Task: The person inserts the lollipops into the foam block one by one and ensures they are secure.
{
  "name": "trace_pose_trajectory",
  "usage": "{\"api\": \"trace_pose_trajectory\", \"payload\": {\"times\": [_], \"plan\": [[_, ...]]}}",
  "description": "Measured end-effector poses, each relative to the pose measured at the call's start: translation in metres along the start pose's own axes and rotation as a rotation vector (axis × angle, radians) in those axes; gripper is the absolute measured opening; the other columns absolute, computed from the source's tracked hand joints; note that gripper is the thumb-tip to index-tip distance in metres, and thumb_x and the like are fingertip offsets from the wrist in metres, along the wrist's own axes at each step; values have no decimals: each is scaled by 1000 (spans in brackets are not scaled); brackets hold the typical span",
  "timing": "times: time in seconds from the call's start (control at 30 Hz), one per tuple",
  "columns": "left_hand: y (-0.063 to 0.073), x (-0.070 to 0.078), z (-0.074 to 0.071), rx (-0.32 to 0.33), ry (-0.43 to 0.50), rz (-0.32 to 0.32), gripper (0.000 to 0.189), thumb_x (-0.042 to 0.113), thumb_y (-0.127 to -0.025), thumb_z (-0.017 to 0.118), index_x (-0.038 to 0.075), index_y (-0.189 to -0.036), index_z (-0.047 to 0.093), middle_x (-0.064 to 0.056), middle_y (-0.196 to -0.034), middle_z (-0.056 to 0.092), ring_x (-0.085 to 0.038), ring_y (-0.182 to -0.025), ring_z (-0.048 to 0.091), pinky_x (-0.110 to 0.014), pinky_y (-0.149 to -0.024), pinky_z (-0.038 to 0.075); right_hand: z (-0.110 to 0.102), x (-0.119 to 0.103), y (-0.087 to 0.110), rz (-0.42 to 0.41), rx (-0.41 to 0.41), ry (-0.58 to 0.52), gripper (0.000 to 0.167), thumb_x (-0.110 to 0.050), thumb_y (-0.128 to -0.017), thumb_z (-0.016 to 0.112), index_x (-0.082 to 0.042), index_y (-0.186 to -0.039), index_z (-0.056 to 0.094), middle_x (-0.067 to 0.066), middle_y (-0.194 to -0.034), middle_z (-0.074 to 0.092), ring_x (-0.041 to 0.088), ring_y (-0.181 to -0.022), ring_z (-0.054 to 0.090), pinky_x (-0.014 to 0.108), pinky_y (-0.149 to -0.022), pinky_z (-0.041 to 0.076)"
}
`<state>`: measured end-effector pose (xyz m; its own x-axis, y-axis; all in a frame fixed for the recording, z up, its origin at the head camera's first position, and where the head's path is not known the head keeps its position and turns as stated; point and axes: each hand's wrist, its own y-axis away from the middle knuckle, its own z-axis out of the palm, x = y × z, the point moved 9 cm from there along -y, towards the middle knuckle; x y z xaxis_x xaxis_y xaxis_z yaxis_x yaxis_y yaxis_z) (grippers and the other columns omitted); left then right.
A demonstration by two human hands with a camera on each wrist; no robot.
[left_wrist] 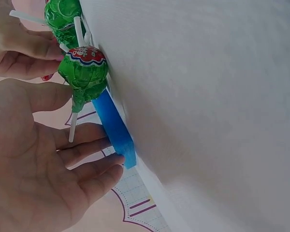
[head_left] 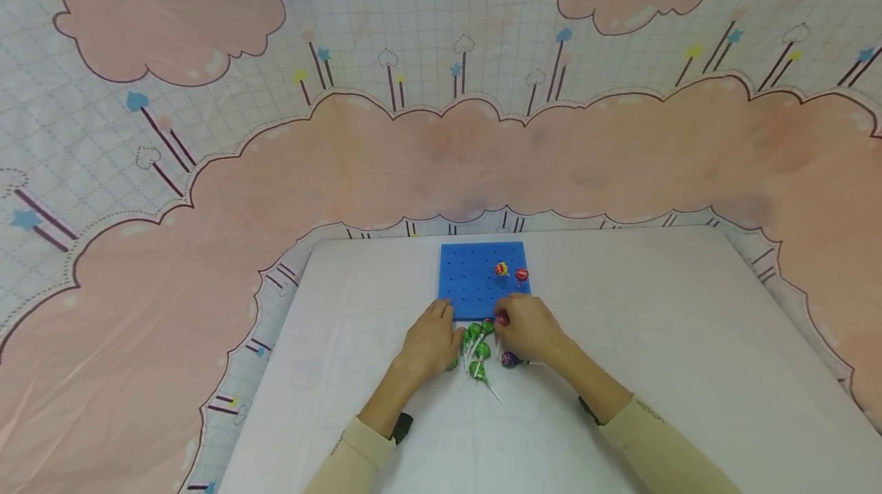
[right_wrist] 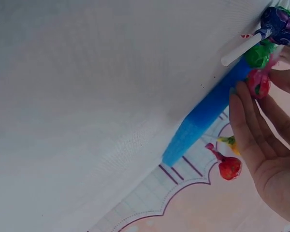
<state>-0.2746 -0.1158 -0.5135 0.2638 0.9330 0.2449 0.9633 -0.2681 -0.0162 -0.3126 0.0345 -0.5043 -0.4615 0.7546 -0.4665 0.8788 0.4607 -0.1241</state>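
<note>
My right hand (head_left: 532, 325) pinches a pinkish-red lollipop (right_wrist: 258, 83) between thumb and fingers, close to the near edge of a blue board (head_left: 472, 272) dotted with small holes. Its stick is mostly hidden in the head view. My left hand (head_left: 430, 339) has its fingers stretched out, the fingertips at the board's near left corner. Beside its thumb is a green lollipop (left_wrist: 84, 72) with a red label. Two lollipops stand in the board's right part: a yellow-and-red one (head_left: 501, 269) and a red one (head_left: 521, 275).
Several green lollipops (head_left: 478, 370) lie in a loose pile on the white table (head_left: 331, 371), between my hands. A purple lollipop (head_left: 509, 359) lies by my right wrist, its stick pointing right. Behind the table hangs a patterned cloth (head_left: 441, 161) with pink clouds.
</note>
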Motion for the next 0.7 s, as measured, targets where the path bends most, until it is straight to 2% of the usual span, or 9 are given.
{"api": "trace_pose_trajectory", "payload": {"times": [0.23, 0.37, 0.7], "plan": [[-2, 1, 0, -6, -1, -15, 59, 31, -109, 54, -13, -148, 46, -26, -153, 48, -40, -146, 43, -45, -121, 38, -8, 0, -1, 1, 39, -5, 15, -18, -92, 76, -10, -105, 79, -3, -94, 67, 10, -77, 57, 22, -65, 52], [-2, 2, -1, -7, -2, -15, 59, 31, -109, 54, -13, -147, 47, -26, -153, 48, -40, -146, 44, -46, -121, 39, -13, -2, 0, -8, 58, -6, 16, -18, -92, 77, -10, -106, 79, -2, -94, 66, 10, -76, 56, 23, -64, 51], [-1, 4, -5, 0, -4, -13, 57, 30, -108, 55, -13, -146, 48, -26, -151, 50, -40, -144, 45, -46, -120, 39, -32, -11, -2, -81, 155, -10, 9, -11, -88, 81, -9, -95, 76, -1, -88, 68, 10, -75, 62, 19, -66, 56]]}}
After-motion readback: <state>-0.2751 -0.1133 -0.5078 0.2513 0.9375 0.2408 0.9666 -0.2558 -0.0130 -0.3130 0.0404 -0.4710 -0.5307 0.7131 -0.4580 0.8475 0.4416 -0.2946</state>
